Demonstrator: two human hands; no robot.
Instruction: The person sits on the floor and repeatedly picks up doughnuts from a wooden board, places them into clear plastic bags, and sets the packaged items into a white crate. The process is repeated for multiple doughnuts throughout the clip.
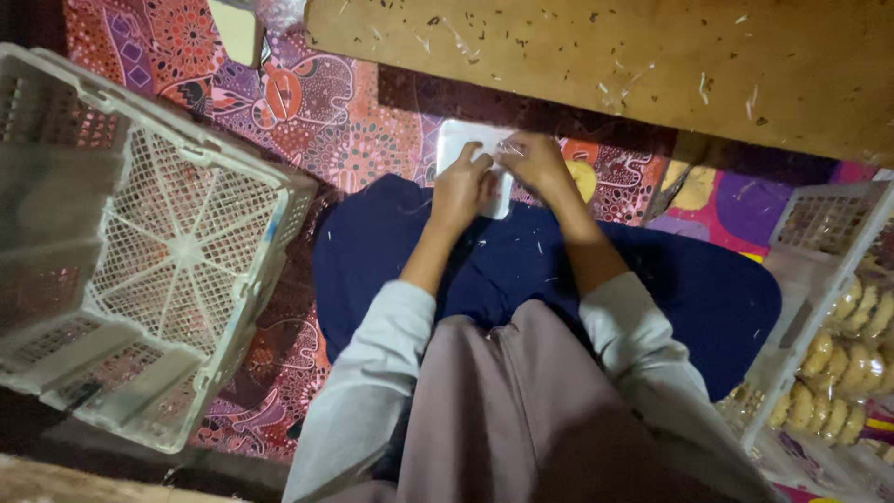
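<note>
A white, flat rectangular packet (458, 140) lies on the patterned mat just beyond my knees. My left hand (460, 191) rests on its near left part, fingers curled onto it. Pressing on its right edge is my right hand (537, 163), where a bit of clear plastic wrap shows. Both hands grip the packet together. My dark blue lap (531, 270) lies below it. Grey sleeves cover my forearms.
A large empty white plastic crate (140, 242) stands at the left. Another white crate (824, 279) at the right holds packs of round yellowish biscuits (852, 363). A low wooden board (605, 56), strewn with scraps, spans the top. A colourful mat (354, 130) covers the floor.
</note>
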